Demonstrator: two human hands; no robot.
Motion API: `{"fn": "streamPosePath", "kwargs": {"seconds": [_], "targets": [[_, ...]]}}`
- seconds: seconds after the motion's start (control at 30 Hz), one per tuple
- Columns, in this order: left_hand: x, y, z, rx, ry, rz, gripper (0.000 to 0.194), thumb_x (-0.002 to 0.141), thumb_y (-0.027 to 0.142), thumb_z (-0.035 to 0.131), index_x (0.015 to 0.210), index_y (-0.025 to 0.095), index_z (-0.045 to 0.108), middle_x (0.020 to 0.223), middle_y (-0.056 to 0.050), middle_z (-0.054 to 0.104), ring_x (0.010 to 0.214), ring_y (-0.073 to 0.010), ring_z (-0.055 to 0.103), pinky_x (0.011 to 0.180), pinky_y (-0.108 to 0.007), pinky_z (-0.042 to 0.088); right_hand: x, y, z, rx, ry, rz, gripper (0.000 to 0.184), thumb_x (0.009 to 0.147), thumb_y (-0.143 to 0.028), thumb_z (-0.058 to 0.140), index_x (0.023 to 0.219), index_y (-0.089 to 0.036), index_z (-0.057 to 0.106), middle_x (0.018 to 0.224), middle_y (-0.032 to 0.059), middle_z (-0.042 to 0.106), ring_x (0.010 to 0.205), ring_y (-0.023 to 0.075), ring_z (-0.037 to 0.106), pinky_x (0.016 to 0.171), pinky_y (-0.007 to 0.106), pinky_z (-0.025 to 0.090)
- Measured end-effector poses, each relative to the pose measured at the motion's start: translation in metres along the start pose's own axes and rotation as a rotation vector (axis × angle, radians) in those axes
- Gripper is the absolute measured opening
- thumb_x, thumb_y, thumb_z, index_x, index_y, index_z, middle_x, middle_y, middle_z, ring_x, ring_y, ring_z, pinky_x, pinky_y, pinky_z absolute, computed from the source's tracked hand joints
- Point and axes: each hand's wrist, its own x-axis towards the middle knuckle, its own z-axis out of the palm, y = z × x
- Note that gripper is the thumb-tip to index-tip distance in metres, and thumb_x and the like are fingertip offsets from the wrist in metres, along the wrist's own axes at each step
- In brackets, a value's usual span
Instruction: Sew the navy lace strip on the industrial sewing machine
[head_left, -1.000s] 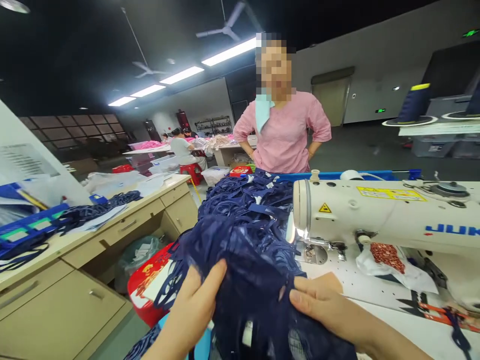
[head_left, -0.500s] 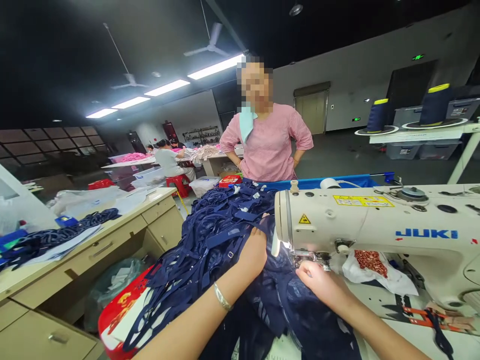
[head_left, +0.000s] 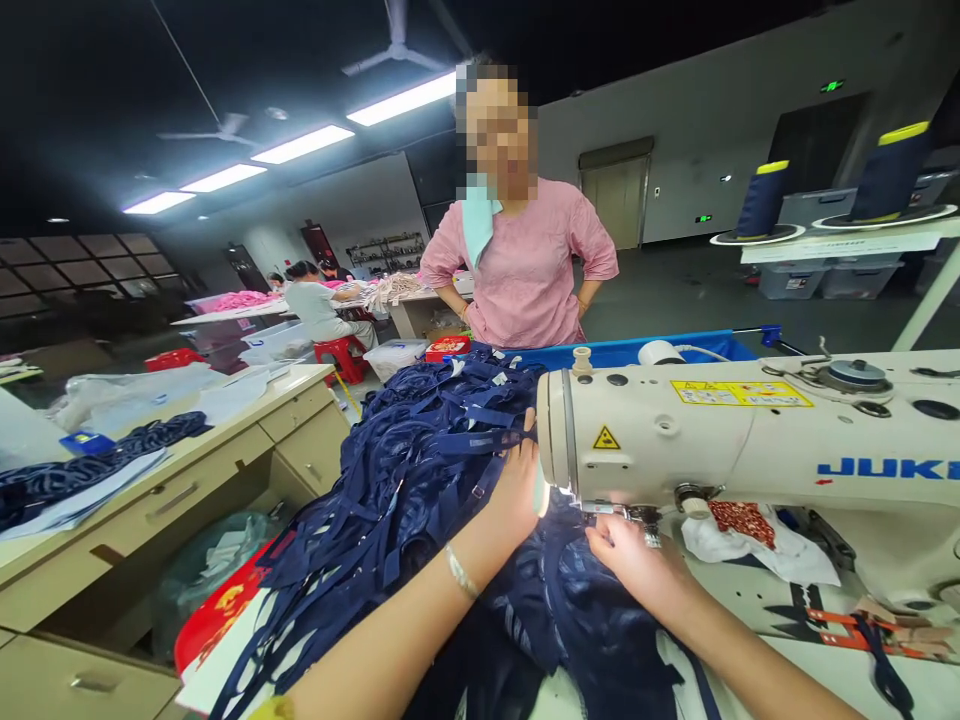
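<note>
A navy mesh bra (head_left: pixel 592 610) lies under the needle end of a white JUKI sewing machine (head_left: pixel 705 430), its lower part spread toward me. My right hand (head_left: pixel 630 555) is closed, pinching the fabric's edge just right of the lit presser foot (head_left: pixel 592 510). Left of the machine head, my left hand (head_left: pixel 514 490) is closed on the navy fabric, with a strap running to its fingers; the machine head partly hides the fingertips. Beside that hand rises a tangled heap of navy bras (head_left: pixel 405 480) with straps, sliders and small white labels.
Orange-handled snips (head_left: pixel 862 630) and a white cloth (head_left: pixel 727 550) lie under the machine arm. Two navy thread cones (head_left: pixel 765 200) stand at right. A drawer desk (head_left: pixel 187 490) is at left. A person in pink (head_left: pixel 525 260) stands opposite; others sit farther back.
The view has shifted, so the person opposite appears higher and slightly left. My left hand has moved a little closer to the machine head, with a strap now at its fingers. The right hand keeps its pinch.
</note>
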Motion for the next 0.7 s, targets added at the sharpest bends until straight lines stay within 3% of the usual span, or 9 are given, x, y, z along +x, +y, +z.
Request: {"fn": "streamPosePath", "kwargs": {"seconds": [0.1,0.2,0.33,0.43,0.57,0.7], "targets": [[-0.031,0.019,0.000,0.179,-0.010,-0.005,0.048,0.089,0.015,0.043,0.136,0.008,0.041,0.142,-0.022,0.040,0.136,-0.0372,0.029,0.109,-0.058,0.029,0.001,0.000,0.001,0.001,0.013,-0.009,0.027,0.086,-0.034,0.044,0.101,-0.028,0.066,0.064,0.0000,0.064,0.052,0.0161,0.054,0.052,0.028,0.020],[-0.051,0.038,-0.001,0.246,-0.145,0.093,0.036,0.090,0.018,0.049,0.126,0.012,0.052,0.133,-0.018,0.051,0.131,-0.0352,0.039,0.109,-0.058,0.030,0.000,0.000,0.008,0.010,0.006,-0.023,0.033,0.087,-0.031,0.042,0.113,-0.027,0.062,0.071,0.0009,0.067,0.053,0.0156,0.054,0.052,0.029,0.021],[-0.046,0.040,-0.008,0.154,-0.382,0.125,0.030,0.096,0.022,0.044,0.122,0.014,0.056,0.127,-0.014,0.058,0.125,-0.0288,0.047,0.109,-0.054,0.032,-0.001,0.000,0.010,-0.001,0.001,-0.004,0.036,0.087,-0.029,0.040,0.116,-0.026,0.062,0.076,0.0028,0.068,0.055,0.0172,0.056,0.053,0.029,0.024],[-0.035,0.028,-0.017,0.091,-0.507,0.191,0.038,0.094,0.021,0.048,0.132,0.016,0.049,0.136,-0.011,0.051,0.131,-0.0279,0.041,0.112,-0.051,0.028,0.000,0.004,-0.004,0.001,-0.034,0.000,0.027,0.087,-0.032,0.043,0.097,-0.026,0.067,0.062,0.0000,0.063,0.050,0.0169,0.055,0.051,0.029,0.026],[-0.031,0.022,-0.024,0.063,-0.507,0.235,0.043,0.093,0.019,0.048,0.136,0.019,0.046,0.139,-0.010,0.048,0.132,-0.0276,0.038,0.113,-0.051,0.026,0.005,0.013,-0.026,0.073,-0.058,-0.074,0.026,0.089,-0.030,0.041,0.082,-0.025,0.066,0.076,0.0023,0.068,0.068,0.0205,0.062,0.062,0.031,0.039],[-0.032,0.036,-0.018,0.126,-0.425,0.200,0.040,0.096,0.017,0.036,0.134,0.013,0.049,0.136,-0.014,0.050,0.130,-0.0277,0.040,0.115,-0.051,0.020,0.009,0.020,-0.029,0.220,-0.039,-0.038,0.024,0.090,-0.037,0.047,0.080,-0.022,0.061,0.079,0.0042,0.068,0.077,0.0232,0.063,0.077,0.035,0.042]]}}
